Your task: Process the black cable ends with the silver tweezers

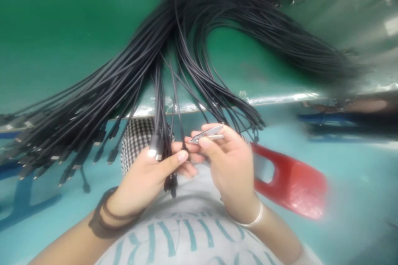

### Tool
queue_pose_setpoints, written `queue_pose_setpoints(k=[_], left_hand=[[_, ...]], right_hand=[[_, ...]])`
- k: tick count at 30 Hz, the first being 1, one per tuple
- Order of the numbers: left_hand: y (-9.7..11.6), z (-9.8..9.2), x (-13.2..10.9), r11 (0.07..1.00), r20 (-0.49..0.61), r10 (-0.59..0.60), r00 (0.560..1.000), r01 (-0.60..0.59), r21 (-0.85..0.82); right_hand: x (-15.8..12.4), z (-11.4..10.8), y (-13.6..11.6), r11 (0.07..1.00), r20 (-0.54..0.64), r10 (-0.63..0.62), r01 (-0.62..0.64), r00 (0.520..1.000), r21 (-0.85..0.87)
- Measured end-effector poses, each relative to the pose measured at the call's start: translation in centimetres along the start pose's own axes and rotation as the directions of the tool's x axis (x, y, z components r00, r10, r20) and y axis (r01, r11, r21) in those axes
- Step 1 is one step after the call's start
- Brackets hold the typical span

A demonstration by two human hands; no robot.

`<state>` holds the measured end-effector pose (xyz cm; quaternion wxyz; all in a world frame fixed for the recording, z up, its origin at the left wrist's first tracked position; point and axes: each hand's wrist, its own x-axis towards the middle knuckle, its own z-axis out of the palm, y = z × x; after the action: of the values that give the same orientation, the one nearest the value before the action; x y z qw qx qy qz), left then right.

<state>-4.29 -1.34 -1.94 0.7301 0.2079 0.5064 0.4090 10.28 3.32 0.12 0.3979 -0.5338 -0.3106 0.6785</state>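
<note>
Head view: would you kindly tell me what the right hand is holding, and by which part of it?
The right hand holds small metal clippers by their rear half, pinched between thumb and fingers; the tip points toward the cables.

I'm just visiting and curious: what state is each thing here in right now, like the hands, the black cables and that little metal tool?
Left hand: closed around several cables.
Right hand: pinching the tool between thumb and fingers.
Small metal clippers: held up, tips toward the cables.
Black cables: many together, fanned out, plug ends hanging loose.
Green bench: cables draped over its edge.
Red plastic stool: blurred, beside the right arm.
</note>
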Motion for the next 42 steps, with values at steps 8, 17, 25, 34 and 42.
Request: queue_pose_setpoints(k=[8, 17, 25, 34, 42], left_hand=[[-0.2, 0.0, 0.4, 0.958, 0.115, -0.050, 0.992, 0.080, -0.275], [-1.1, 0.9, 0.5, 0.972, -0.142, 0.165, 0.976, -0.137, 0.189], [-1.1, 1.0, 0.4, 0.967, -0.183, 0.187, 0.965, -0.148, 0.207], [-1.3, 0.9, 0.7, 0.978, -0.180, 0.179, 0.967, -0.155, 0.139], [-1.3, 0.8, 0.7, 0.979, -0.173, 0.145, 0.974, -0.117, 0.164]], right_hand=[[-0.2, -0.2, 0.2, 0.991, 0.065, -0.057, 0.048, 0.996, 0.123], [-0.2, -0.1, 0.5, 0.994, 0.053, -0.061, 0.056, 0.997, 0.098], [-0.2, 0.2, 0.3, 0.995, 0.050, -0.074, 0.071, 0.996, 0.073], [-0.4, 0.2, 0.0, 0.990, 0.039, -0.133, 0.135, 0.990, -0.048], [0.0, 0.0, 0.5, 0.992, 0.010, -0.113, 0.112, 0.994, 0.053]])
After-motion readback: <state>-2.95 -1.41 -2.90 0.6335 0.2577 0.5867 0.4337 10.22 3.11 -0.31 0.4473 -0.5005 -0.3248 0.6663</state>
